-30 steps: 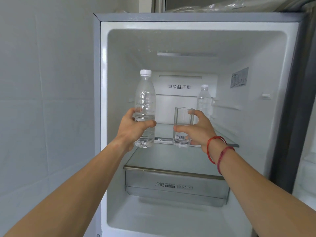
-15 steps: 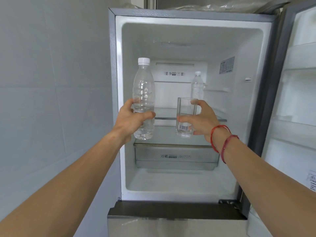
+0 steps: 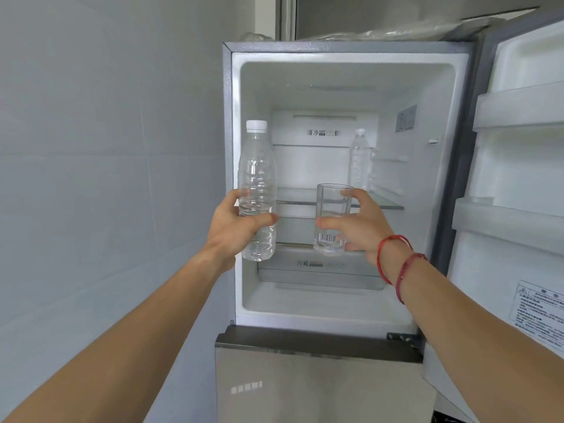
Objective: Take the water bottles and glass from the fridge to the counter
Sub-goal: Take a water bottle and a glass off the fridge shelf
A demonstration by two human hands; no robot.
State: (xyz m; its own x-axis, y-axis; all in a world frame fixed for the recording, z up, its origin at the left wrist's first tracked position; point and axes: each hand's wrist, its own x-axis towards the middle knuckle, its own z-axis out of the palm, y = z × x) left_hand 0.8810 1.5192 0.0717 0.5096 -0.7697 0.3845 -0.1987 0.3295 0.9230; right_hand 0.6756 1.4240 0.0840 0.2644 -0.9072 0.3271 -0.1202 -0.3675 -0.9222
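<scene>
My left hand grips a clear water bottle with a white cap, held upright in front of the open fridge. A clear drinking glass with a barcode sticker low on its side is upright in my right hand. Both are held out in front of the fridge opening, side by side at about the same height. A second water bottle stands at the back right of the glass shelf inside the fridge.
The fridge door hangs open on the right, with white door bins. A tiled wall is close on the left. A closed lower compartment front lies below the opening. A drawer sits under the lower shelf.
Both hands have drawn back out of the fridge with the bottle and the glass. The view has pulled away, so more of the door and lower compartment shows.
</scene>
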